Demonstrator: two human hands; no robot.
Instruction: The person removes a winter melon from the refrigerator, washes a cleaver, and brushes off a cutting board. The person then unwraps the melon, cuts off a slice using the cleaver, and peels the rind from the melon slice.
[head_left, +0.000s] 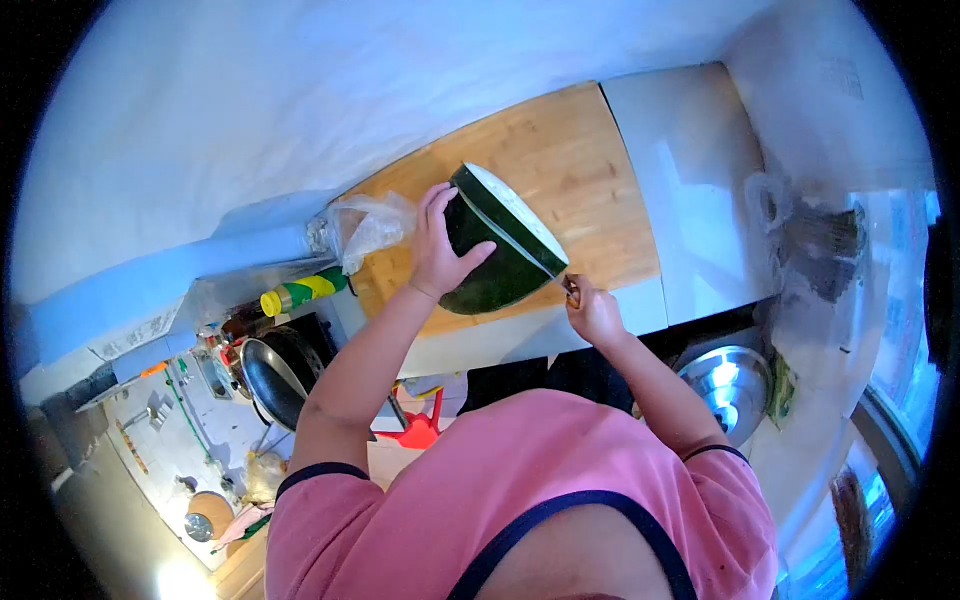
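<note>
A large piece of winter melon point(490, 280), with dark green rind and a pale cut face, rests on the wooden cutting board point(590, 160). My left hand point(447, 250) grips its left side, fingers over the top and thumb spread across the rind. In my right hand point(597, 314) is the handle of a knife point(571, 290), closed in my fingers at the melon's lower right. The blade lies in a long slit running parallel to the cut face, with a slice still standing beside it. Most of the blade is hidden in the melon.
Left of the melon lies a crumpled clear plastic bag point(378, 230), near a green and yellow bottle point(302, 291). A dark pan point(275, 385) stands at the lower left. To the lower right is a shiny metal lid point(728, 390). A wall borders the board's far side.
</note>
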